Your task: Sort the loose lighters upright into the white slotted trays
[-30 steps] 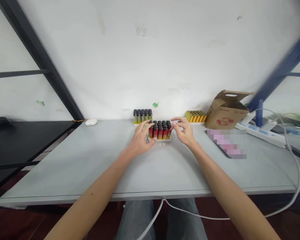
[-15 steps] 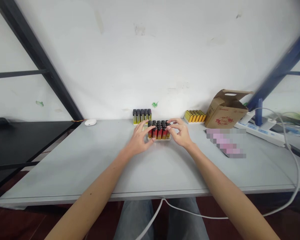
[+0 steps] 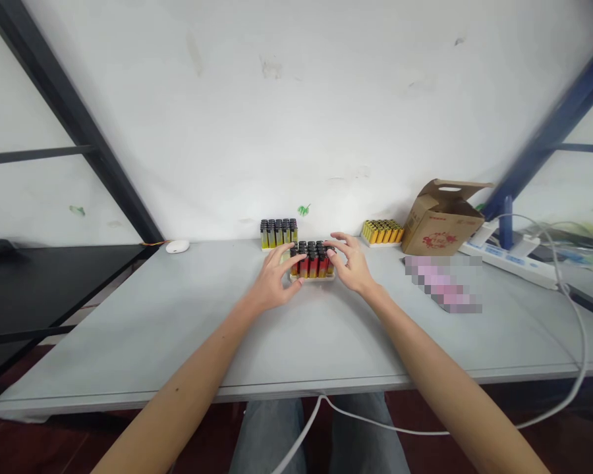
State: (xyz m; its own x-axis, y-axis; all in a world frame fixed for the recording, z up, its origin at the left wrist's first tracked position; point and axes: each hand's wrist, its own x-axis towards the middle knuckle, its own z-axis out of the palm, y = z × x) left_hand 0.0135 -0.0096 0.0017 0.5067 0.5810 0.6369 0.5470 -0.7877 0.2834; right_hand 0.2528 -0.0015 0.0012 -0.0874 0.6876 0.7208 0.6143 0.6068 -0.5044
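A white tray (image 3: pixel 321 278) stands on the table, filled with upright lighters (image 3: pixel 314 264) that have black tops and red-to-yellow bodies. My left hand (image 3: pixel 271 282) is at its left side, fingers spread; the forefinger reaches over the front left lighters and the thumb is low by the tray's front edge. At the right end is my right hand (image 3: pixel 352 264), its fingers apart and slightly curled, the thumb by the front right lighters. Whether the fingertips touch the lighters is hard to tell. Behind, against the wall, a second block of black-topped, yellow-green lighters (image 3: pixel 279 233) stands upright.
Yellow sticks in a white holder (image 3: pixel 383 232) stand at the back right, beside an open cardboard box (image 3: pixel 437 227). A pixelated pink item (image 3: pixel 442 283) lies in front of it. A power strip (image 3: pixel 511 262) and white cable are farther right; a small white case (image 3: pixel 178 246) is left.
The view has shifted slightly. My right hand's fingers have moved a little at the tray's right end. The left hand and the lighters look nearly the same.
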